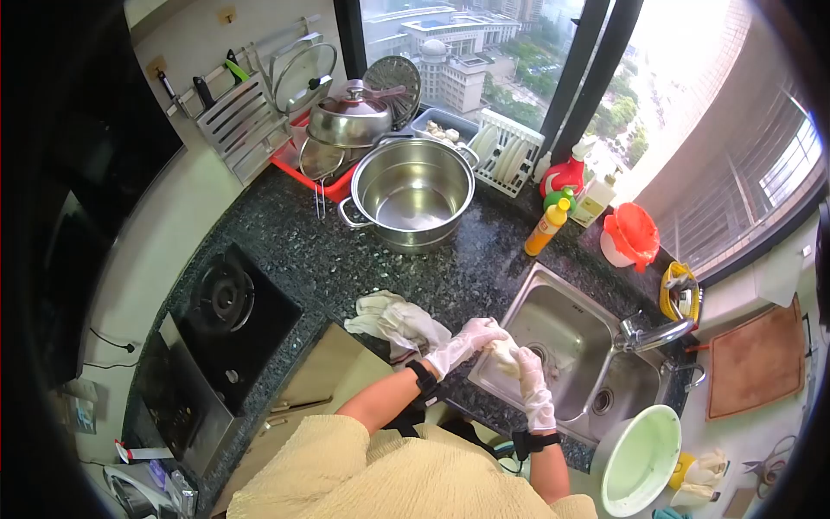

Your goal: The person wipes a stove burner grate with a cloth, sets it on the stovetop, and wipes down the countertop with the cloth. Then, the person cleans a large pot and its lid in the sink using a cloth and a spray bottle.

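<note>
Both my hands wear thin whitish gloves and meet above the near left edge of the double steel sink. My left hand is closed on a small cream-white crumpled wad. From the other side, my right hand closes on the same wad. Fingers cover much of it, so its exact kind does not show. A bunched white cloth lies on the counter just left of my left hand. The steel faucet reaches over the sink to the right of my hands.
A large open steel pot stands on the dark counter. Bottles, including a yellow one, line the window side. A dish rack sits behind. The gas stove is at left, a pale green basin at right.
</note>
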Available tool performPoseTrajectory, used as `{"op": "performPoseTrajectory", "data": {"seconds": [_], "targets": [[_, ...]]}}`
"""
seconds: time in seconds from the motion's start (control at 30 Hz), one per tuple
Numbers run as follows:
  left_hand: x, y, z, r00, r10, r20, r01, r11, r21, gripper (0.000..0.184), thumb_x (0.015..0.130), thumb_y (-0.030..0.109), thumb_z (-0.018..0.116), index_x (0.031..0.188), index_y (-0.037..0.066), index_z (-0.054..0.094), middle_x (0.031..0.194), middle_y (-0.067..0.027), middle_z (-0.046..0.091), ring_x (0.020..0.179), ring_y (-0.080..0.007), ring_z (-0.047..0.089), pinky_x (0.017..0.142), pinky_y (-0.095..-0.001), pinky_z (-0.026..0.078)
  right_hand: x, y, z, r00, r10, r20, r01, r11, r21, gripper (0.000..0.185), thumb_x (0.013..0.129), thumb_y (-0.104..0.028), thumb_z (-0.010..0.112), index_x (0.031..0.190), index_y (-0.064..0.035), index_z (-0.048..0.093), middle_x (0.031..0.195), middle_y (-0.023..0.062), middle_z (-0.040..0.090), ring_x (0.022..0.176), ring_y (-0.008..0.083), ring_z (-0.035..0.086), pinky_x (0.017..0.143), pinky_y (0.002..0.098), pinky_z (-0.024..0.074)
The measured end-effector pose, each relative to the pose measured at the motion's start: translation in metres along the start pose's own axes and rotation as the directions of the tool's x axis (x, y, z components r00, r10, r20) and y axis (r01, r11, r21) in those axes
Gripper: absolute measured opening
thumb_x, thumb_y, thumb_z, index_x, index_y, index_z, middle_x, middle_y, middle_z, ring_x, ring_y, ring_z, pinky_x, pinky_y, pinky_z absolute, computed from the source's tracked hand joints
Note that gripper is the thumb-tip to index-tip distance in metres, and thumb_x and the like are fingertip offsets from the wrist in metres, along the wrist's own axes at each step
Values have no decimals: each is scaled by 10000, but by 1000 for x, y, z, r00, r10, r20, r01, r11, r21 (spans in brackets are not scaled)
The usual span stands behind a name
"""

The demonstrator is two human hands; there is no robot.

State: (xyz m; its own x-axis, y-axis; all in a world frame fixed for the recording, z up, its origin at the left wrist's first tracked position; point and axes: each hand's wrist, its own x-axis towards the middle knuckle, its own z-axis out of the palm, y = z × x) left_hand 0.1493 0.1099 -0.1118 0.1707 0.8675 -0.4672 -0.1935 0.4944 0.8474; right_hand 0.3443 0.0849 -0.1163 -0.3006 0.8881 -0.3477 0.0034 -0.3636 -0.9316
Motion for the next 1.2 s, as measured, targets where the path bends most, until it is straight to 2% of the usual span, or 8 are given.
{"op": "performPoseTrajectory", "data": {"seconds": [0.3, 0.43, 0.63, 0.67, 0.73, 0.83, 0.97, 1.2], "targets": [[-26, 12, -48, 874, 231, 428, 286, 467, -837, 251, 969, 218, 509, 1098, 25, 605, 1010, -98, 671, 940, -220, 651, 857, -325, 528, 28, 5, 72, 987, -102, -121, 129, 961, 244, 145, 906, -182, 547, 892, -44, 593, 868, 14, 594, 733, 90, 555, 671, 240, 460], [6, -32, -68, 911, 104, 399, 240, 654, -718, 382, 1002, 235, 432, 1271, -31, 490, 1166, -130, 614, 1053, -217, 611, 897, -303, 514, 46, 22, 99, 994, -68, 92, -14, 728, 686, 148, 915, -126, 470, 967, -64, 594, 913, 41, 611, 810, 136, 603, 737, 281, 514], [-39, 5, -138, 980, 152, 132, -173, 970, 170, 380, 965, 259, 522, 1290, 63, 499, 1175, -91, 598, 1059, -192, 597, 920, -338, 485, 44, -20, 134, 987, 128, -96, 4, 575, 818, 319, 977, -299, 477, 1070, -9, 571, 974, 116, 654, 848, 239, 664, 732, 385, 565], [-42, 19, -150, 999, 23, 34, -33, 949, 312, 403, 945, 289, 567, 1289, 88, 502, 1164, -89, 599, 1056, -200, 597, 934, -361, 476, 56, -5, 122, 997, 66, -31, -20, 667, 745, 437, 972, -409, 456, 1131, -16, 557, 1022, 138, 644, 862, 276, 655, 772, 429, 553], [-41, 28, -188, 992, -68, -105, 27, 937, -349, 483, 889, 374, 638, 1258, 88, 513, 1184, -119, 600, 1072, -267, 601, 914, -410, 483, 64, -7, 120, 998, -61, -7, 55, 837, 545, 409, 967, -381, 500, 1148, -19, 557, 997, 125, 637, 864, 257, 643, 783, 409, 539], [-47, 78, -245, 834, 85, -545, -310, 890, -335, 611, 861, 526, 608, 1255, 82, 464, 1227, -142, 538, 1094, -281, 548, 869, -442, 462, 70, -2, 146, 989, -145, 32, 148, 983, -111, 360, 950, -322, 559, 1132, -12, 572, 977, 59, 626, 950, 214, 607, 853, 340, 496], [-31, 124, -324, 868, 11, -496, -257, 865, -431, 701, 848, 500, 634, 1288, -8, 434, 1333, -280, 444, 1237, -421, 439, 1032, -543, 344, 64, 5, 167, 865, -337, 372, 479, 332, -812, 292, 911, -264, 589, 1086, -35, 634, 1236, 217, 580, 1117, 336, 557, 963, 408, 416], [20, 130, -354, 961, 94, -259, -239, 752, -614, 382, 884, 303, 661, 1194, 122, 530, 1145, -176, 602, 1057, -387, 580, 891, -617, 455, 36, 22, 151, 979, -205, -12, 175, 861, -478, 310, 941, -286, 556, 1102, -32, 632, 1132, 175, 629, 1033, 309, 606, 899, 363, 464]]}}
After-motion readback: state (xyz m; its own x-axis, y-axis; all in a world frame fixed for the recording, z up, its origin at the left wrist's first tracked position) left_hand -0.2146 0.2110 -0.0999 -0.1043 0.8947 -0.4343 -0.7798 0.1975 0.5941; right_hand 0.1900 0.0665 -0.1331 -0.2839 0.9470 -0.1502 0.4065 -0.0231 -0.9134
